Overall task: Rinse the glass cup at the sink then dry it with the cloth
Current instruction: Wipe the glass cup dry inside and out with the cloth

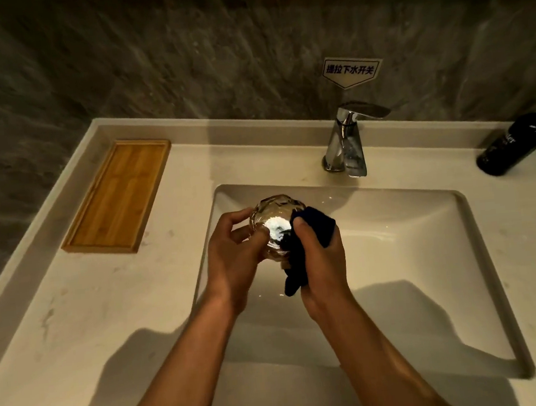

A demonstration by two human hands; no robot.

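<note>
I hold a faceted clear glass cup [274,217] over the left part of the white sink basin [412,254]. My left hand [232,255] grips the cup from the left side, its base turned towards me. My right hand [323,259] is closed on a dark blue cloth [316,222], pressed against the right side of the cup. One end of the cloth hangs down below my right palm. No water runs from the chrome faucet [349,142] behind the basin.
A wooden tray [119,197] lies on the counter to the left of the basin. A dark bottle [519,142] stands at the right edge. A small sign [350,70] is stuck on the grey stone wall above the faucet.
</note>
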